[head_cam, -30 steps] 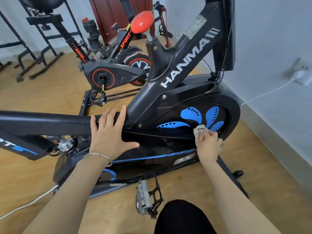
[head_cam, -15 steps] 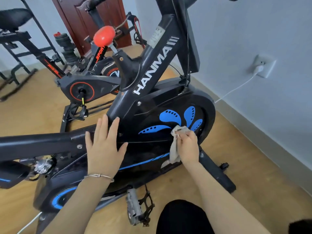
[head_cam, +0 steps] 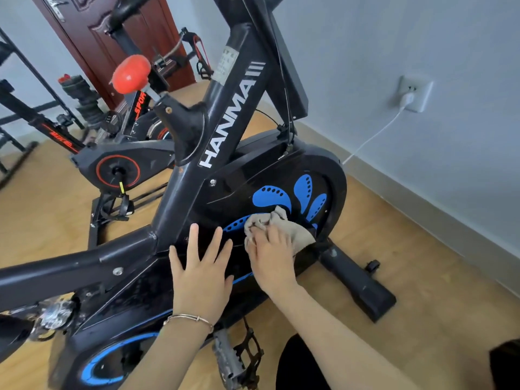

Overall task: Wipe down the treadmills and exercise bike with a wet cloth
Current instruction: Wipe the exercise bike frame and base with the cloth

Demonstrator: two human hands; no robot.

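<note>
On the exercise bike [head_cam: 230, 119], my right hand [head_cam: 271, 254] grasps the bunched cloth [head_cam: 294, 230] against the flywheel cover [head_cam: 334, 175]; my left hand [head_cam: 201, 274] braces flat just left, fingers released; I'd press evenly, overlapping strokes across the blue petals [head_cam: 271, 197].

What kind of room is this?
Probably a small home gym. There's a black HANMA exercise bike, a second bike with red trim behind it, and an ordinary wooden door and wall socket, like in a house.
</note>
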